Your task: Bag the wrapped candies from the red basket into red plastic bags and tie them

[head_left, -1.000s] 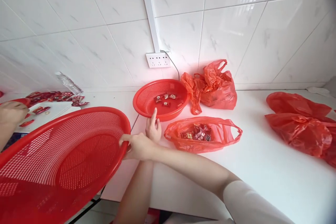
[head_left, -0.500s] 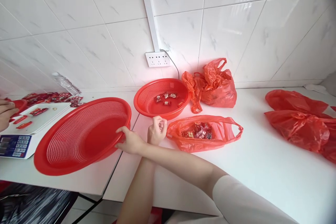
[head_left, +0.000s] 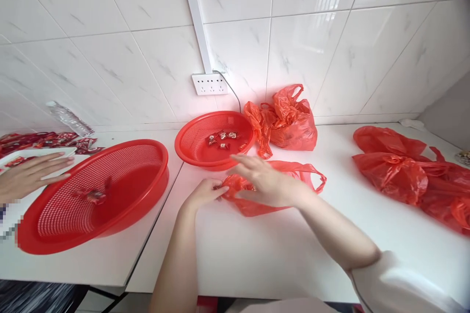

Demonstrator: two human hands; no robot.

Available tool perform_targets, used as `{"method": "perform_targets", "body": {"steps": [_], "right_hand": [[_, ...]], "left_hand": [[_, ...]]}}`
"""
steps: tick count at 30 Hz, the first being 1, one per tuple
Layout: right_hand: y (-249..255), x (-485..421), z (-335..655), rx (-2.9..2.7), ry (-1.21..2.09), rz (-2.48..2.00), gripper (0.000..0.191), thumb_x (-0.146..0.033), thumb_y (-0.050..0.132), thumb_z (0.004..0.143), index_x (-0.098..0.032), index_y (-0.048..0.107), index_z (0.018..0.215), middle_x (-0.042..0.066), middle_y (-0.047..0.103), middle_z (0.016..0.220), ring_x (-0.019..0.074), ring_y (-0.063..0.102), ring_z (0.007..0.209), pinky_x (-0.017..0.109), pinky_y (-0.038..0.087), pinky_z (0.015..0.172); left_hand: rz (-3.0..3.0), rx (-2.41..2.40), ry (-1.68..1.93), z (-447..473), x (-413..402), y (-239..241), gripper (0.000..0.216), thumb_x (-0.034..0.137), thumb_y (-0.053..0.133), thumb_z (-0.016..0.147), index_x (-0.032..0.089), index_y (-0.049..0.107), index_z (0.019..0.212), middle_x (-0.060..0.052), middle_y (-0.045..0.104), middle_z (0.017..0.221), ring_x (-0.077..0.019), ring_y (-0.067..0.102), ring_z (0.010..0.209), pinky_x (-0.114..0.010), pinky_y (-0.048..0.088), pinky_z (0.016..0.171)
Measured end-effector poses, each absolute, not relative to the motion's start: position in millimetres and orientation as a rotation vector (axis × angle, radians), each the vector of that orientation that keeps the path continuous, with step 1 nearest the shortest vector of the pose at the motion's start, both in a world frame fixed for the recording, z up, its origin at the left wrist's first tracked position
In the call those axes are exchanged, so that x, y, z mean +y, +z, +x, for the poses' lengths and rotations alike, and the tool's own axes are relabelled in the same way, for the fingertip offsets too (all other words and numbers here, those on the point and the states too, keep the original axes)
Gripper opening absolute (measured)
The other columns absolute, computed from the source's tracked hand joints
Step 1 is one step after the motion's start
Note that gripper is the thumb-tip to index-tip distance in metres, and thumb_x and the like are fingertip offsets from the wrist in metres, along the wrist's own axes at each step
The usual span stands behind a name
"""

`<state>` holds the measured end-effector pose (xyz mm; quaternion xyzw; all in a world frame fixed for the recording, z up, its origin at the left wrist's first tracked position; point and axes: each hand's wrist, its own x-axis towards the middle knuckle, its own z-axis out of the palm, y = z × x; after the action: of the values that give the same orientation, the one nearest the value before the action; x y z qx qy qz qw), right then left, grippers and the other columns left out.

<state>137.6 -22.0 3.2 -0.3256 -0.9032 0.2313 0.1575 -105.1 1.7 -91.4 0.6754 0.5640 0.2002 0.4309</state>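
A red plastic bag (head_left: pixel 308 176) with wrapped candies lies on the white table in front of me. My left hand (head_left: pixel 203 193) pinches the bag's left edge. My right hand (head_left: pixel 262 178) hovers over the bag's mouth, fingers spread and holding nothing. Behind the bag stands a small red basket (head_left: pixel 194 144) with several candies (head_left: pixel 220 138) in it. A large red basket (head_left: pixel 58 215) rests on the table to the left, with a few candies (head_left: pixel 91 194) inside.
Another person's hand (head_left: pixel 31 176) lies flat at the far left beside the large basket. More red bags sit at the back (head_left: pixel 293 120) and right (head_left: pixel 396 166). A wall socket (head_left: pixel 209 83), a water bottle (head_left: pixel 69 118) and loose candies (head_left: pixel 22 138) are near the wall.
My right hand let go of the large basket, which now rests on the table, and moved right over the bag. My left hand took the bag's edge. Candies now lie in the large basket.
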Motion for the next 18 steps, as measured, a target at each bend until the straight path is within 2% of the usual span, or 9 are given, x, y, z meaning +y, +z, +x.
{"method": "perform_targets", "body": {"steps": [1,3,4,6,8,9,11,14,18], "right_hand": [[2.9,-20.5,158.0,-2.627,0.573,-1.146,0.054,-0.038,0.06,0.088,-0.024,0.048,0.138,0.012,0.021,0.16,0.0334,0.01,0.149,0.057,0.017,0.116],[-3.6,-18.1,192.0,-2.582,0.348,-1.634,0.07,-0.033,0.064,0.085,-0.02,0.037,0.147,0.018,0.017,0.16,0.0385,0.009,0.148,0.061,0.013,0.115],[-8.3,-17.3,206.2,-2.538,0.257,-1.836,0.075,-0.027,0.064,0.084,-0.017,0.031,0.15,0.022,0.025,0.157,0.0402,0.017,0.146,0.062,0.015,0.114],[-16.8,-16.9,230.9,-2.492,0.215,-2.086,0.074,-0.014,0.058,0.084,-0.013,0.027,0.151,0.024,0.053,0.136,0.0387,0.047,0.131,0.06,0.029,0.108],[-19.1,-18.1,252.6,-2.49,0.323,-2.145,0.065,-0.008,0.049,0.084,-0.015,0.035,0.147,0.016,0.069,0.105,0.0319,0.066,0.1,0.049,0.046,0.09],[-17.0,-19.2,262.4,-2.469,0.393,-2.114,0.059,-0.009,0.047,0.085,-0.019,0.04,0.143,0.012,0.071,0.095,0.0286,0.068,0.088,0.043,0.05,0.079],[-7.2,-22.1,278.3,-2.355,0.445,-1.947,0.045,-0.017,0.048,0.088,-0.026,0.051,0.133,0.007,0.071,0.089,0.0248,0.068,0.079,0.035,0.05,0.067],[13.3,-25.8,287.4,-1.992,0.369,-1.492,0.03,-0.03,0.061,0.086,-0.029,0.062,0.116,0.002,0.07,0.092,0.0213,0.066,0.082,0.034,0.052,0.072],[30.5,-23.8,269.9,-1.369,0.311,-0.893,0.018,-0.028,0.072,0.081,-0.025,0.065,0.098,0.003,0.068,0.094,0.0198,0.066,0.091,0.036,0.054,0.082]], "left_hand": [[1.644,1.413,0.467,-106.0,0.7,-88.4,0.04,0.057,0.061,0.076,0.018,0.064,0.067,-0.004,0.068,0.07,-0.0228,0.067,0.071,-0.032,0.049,0.065],[1.557,1.429,0.407,-107.4,-2.1,-80.1,0.042,0.057,0.061,0.078,0.017,0.069,0.077,-0.007,0.072,0.084,-0.0244,0.068,0.082,-0.034,0.05,0.073],[1.516,1.435,0.387,-107.7,-4.0,-75.0,0.042,0.058,0.061,0.078,0.017,0.071,0.081,-0.008,0.073,0.091,-0.025,0.067,0.087,-0.034,0.05,0.077],[1.48,1.425,0.401,-107.2,-9.0,-62.9,0.043,0.058,0.062,0.078,0.017,0.072,0.087,-0.008,0.073,0.097,-0.0259,0.066,0.094,-0.035,0.049,0.083],[1.487,1.387,0.494,-105.1,-14.9,-49.1,0.041,0.056,0.063,0.079,0.019,0.072,0.091,-0.007,0.073,0.099,-0.026,0.065,0.098,-0.036,0.047,0.089],[1.493,1.381,0.56,-103.7,-17.8,-41.7,0.039,0.055,0.063,0.08,0.019,0.072,0.092,-0.006,0.073,0.1,-0.0259,0.064,0.1,-0.037,0.046,0.091],[1.499,1.404,0.729,-100.2,-22.7,-26.5,0.034,0.051,0.066,0.08,0.021,0.071,0.095,-0.005,0.072,0.102,-0.0253,0.063,0.103,-0.037,0.044,0.096],[1.45,1.369,1.103,-93.5,-26.1,-4.1,0.029,0.045,0.069,0.08,0.022,0.072,0.099,-0.004,0.071,0.101,-0.0244,0.062,0.105,-0.037,0.043,0.098],[1.336,1.085,1.664,-79.8,-25.7,23.4,0.013,0.03,0.072,0.078,0.024,0.075,0.09,-0.003,0.069,0.111,-0.0217,0.059,0.114,-0.033,0.045,0.1]]}}
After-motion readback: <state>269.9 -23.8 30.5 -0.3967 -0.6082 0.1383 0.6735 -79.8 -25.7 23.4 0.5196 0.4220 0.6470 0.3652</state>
